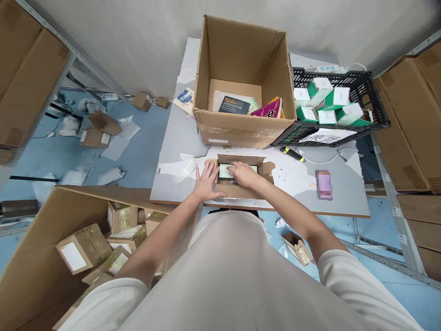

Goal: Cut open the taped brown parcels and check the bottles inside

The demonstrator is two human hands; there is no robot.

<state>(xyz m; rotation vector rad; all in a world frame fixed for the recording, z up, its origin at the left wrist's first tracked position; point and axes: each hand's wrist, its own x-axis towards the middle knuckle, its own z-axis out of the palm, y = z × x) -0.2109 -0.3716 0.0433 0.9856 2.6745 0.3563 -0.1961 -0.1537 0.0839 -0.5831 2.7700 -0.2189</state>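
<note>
A small open carton [237,191] sits at the table's front edge, with a pale green box [224,171] lying inside it. My left hand [206,180] lies spread over the carton's left end, its thumb stretched along the near side. From the right, my right hand [244,174] reaches into the carton, its fingers apart and resting on top of the pale green box. That hand covers the middle of the box, and its thumb is hidden. The carton's right flap [267,171] stands folded outward.
Behind stands a large carton [241,131] with books [234,105] in it. A black crate [381,115] holds several green-and-white boxes [339,97]. A yellow-black utility knife [292,154] and a pink pack [324,185] lie at right. Parcels [87,248] fill a big carton at lower left.
</note>
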